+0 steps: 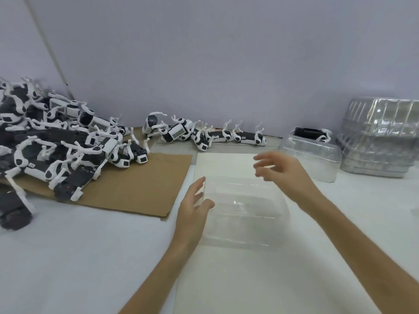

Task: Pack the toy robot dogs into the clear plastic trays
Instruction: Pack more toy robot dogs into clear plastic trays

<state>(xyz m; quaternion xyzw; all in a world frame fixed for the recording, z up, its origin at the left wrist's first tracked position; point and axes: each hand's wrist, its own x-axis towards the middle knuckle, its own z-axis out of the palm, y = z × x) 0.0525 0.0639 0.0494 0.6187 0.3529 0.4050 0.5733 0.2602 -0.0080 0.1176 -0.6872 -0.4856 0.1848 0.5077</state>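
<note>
- Centrally, one empty clear plastic tray (pixel 246 211) lies on a white sheet (pixel 224 163), near the front of the table (pixel 79 257).
- The left hand (pixel 192 214) is at the tray's left edge: fingers nearly straight and close together, thumb set apart against the plastic. Whether it actually grips cannot be told.
- The right hand (pixel 280 169) hovers over the tray's far edge, blurred, fingers spread and loosely curved, holding nothing.
- A second tray (pixel 317 159), far right, holds one toy dog (pixel 311 133).
- Beside it stands a stack of trays (pixel 381 141).
- A row of toy dogs (pixel 204 132) lies along the back wall.
- A large pile of toy dogs (pixel 56 141) rests on brown cardboard (pixel 136 186), left.
</note>
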